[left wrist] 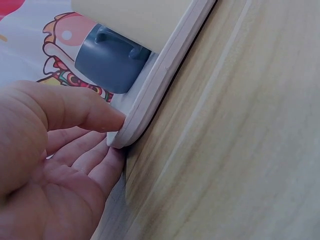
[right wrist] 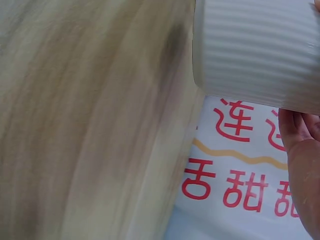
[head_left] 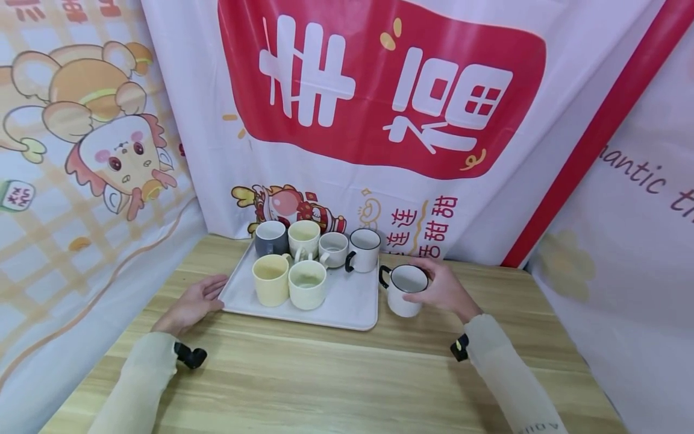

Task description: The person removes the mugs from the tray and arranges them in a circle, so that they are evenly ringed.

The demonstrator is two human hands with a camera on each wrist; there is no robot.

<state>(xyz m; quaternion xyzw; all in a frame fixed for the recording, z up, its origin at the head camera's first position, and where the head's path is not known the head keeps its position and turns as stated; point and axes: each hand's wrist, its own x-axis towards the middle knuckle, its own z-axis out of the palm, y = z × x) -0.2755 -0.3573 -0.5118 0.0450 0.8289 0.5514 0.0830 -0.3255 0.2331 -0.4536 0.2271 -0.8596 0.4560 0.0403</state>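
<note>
My right hand (head_left: 440, 288) grips a ribbed white mug (head_left: 403, 304) with a black rim and black handle, just right of the tray. In the right wrist view this mug (right wrist: 255, 55) appears lifted off the table, its shadow beside it. At the white tray's (head_left: 347, 316) left edge, my left hand (head_left: 192, 304) pinches the rim; the left wrist view shows the thumb (left wrist: 95, 112) on the rim and fingers below. The tray bears a grey-blue mug (head_left: 264, 244), pale cream mugs (head_left: 303, 240) (head_left: 307, 292), a yellow mug (head_left: 271, 288), a small whitish cup (head_left: 336, 256) and another black-rimmed mug (head_left: 366, 256).
The wooden table (head_left: 325, 386) spreads in front of the tray and to the right of it. A printed white and red cloth (head_left: 336, 172) hangs right behind the tray. Another printed cloth (head_left: 70, 253) borders the table on the left.
</note>
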